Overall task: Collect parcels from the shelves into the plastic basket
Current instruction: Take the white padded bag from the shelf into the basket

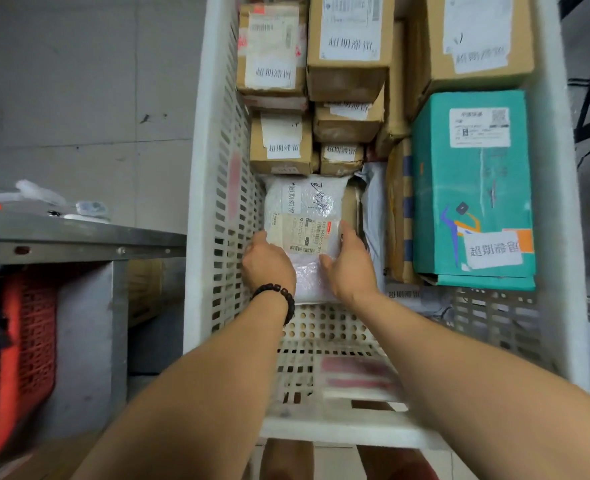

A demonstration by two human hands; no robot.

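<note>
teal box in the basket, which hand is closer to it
Right. The right hand grips the bubble-wrap parcel on its edge toward the teal box; the left hand grips the parcel's far edge, by the basket wall.

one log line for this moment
left hand: grips bubble-wrap parcel | right hand: grips same parcel | where: inside white plastic basket, on near side of cardboard boxes

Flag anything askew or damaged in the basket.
Nothing spilled. The teal box looks tilted over other parcels; a flat brown parcel stands wedged on edge beside it. Left hand and right hand grip an intact-looking bubble-wrap parcel.
</note>
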